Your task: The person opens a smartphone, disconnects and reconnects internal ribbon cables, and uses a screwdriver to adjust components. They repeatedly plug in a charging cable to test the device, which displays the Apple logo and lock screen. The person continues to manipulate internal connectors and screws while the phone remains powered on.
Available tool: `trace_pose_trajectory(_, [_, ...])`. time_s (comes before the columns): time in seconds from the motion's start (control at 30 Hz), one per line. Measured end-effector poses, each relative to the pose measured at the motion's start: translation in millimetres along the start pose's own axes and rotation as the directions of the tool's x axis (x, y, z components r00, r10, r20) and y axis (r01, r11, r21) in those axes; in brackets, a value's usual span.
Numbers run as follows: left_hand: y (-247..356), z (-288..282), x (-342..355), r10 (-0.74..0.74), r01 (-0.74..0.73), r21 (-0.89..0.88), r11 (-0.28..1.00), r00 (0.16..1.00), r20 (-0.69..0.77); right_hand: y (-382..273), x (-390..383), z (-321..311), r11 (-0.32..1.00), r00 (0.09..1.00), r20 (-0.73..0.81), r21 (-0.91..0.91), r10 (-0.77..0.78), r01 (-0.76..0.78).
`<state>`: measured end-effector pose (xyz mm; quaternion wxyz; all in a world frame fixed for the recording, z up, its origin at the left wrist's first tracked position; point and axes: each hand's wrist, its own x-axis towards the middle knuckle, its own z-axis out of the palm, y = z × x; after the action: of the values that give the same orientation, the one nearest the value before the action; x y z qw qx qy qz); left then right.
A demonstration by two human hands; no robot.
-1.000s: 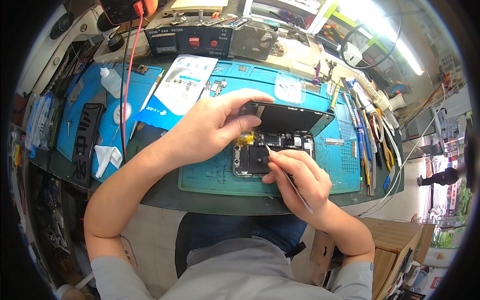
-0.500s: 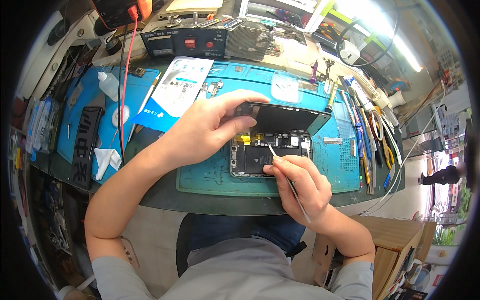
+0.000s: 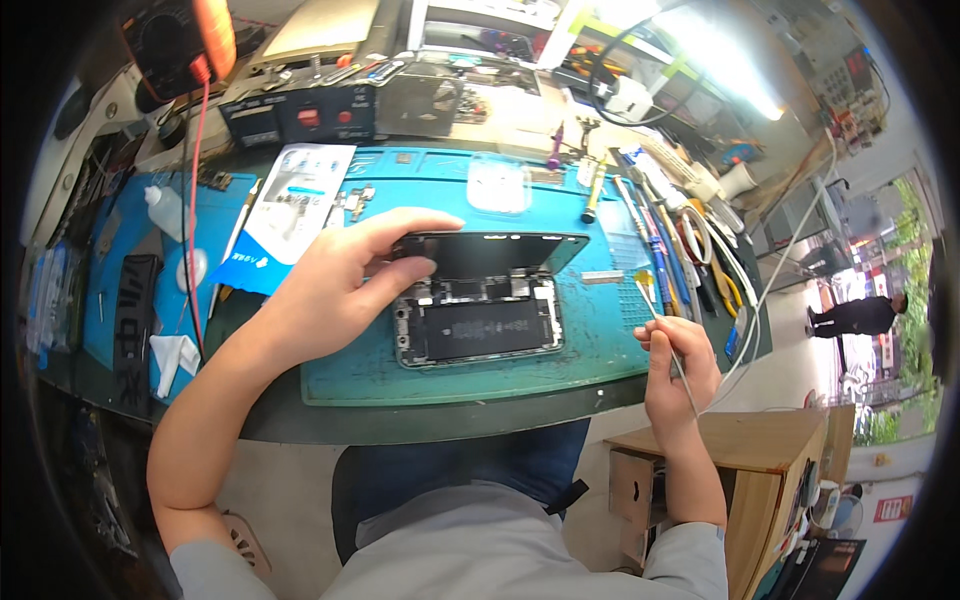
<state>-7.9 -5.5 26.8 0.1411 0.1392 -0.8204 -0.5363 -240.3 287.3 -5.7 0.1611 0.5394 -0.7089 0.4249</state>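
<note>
My left hand [image 3: 325, 285] pinches the raised screen [image 3: 500, 255] of a smartphone by its left edge, thumb inside and fingers behind. The opened phone body [image 3: 483, 330] lies on the blue work mat [image 3: 450, 385], its black battery and internal boards showing. Out to the right of the phone, my right hand [image 3: 680, 365] grips a slim silver hand tool [image 3: 652, 306] like a pen. A small yellow piece [image 3: 643, 278] shows at the tool's tip, over the mat's right edge; whether it is stuck there I cannot tell.
Pens, pliers and other hand tools [image 3: 690, 240] lie in a row on the right. Behind the phone are a clear plastic tray [image 3: 498, 185] and a white packet [image 3: 300, 190]. A squeeze bottle [image 3: 167, 212] stands left; a wooden cabinet [image 3: 720, 440] is below right.
My right hand and its tool have moved from over the phone to the right. Yellow no longer shows inside the phone. The view has shifted; my left hand still holds the screen up.
</note>
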Motion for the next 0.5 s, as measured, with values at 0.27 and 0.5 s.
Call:
trace_pose_trajectory(0.27, [-5.1, 1.5, -1.5, 0.059, -0.059, -0.006, 0.998, 0.998, -0.012, 2.7, 9.4, -43.5, 0.994, 0.951, 0.296, 0.023, 0.093, -0.104])
trace_pose_trajectory(0.5, [-7.8, 1.1, -1.4, -0.029, 0.029, -0.051, 0.998, 1.0, -0.006, 13.6, 23.5, -39.3, 0.988, 0.868, 0.484, 0.043, 0.111, -0.151])
